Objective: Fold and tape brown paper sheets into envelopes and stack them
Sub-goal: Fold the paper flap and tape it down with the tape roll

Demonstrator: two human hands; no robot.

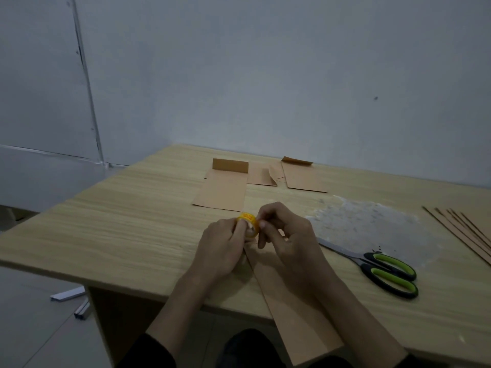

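My left hand point(221, 245) grips a small yellow tape roll point(249, 223) above the middle of the table. My right hand point(285, 235) pinches the roll's right edge with thumb and forefinger. Under my hands and forearms lies a folded brown paper sheet point(295, 312), long and narrow, its near end hanging over the table's front edge. Three folded brown envelopes lie at the back: one at the left with its flap standing up point(221, 191), a middle one point(261, 175), and one at the right point(304, 177).
Scissors with green-and-black handles point(386, 272) lie to the right of my hands, blades pointing left. Several brown sheets point(467, 232) are fanned at the right edge. A whitish scuffed patch point(364, 219) marks the wooden table point(119, 221). Metal strips point(69, 296) lie on the floor at left.
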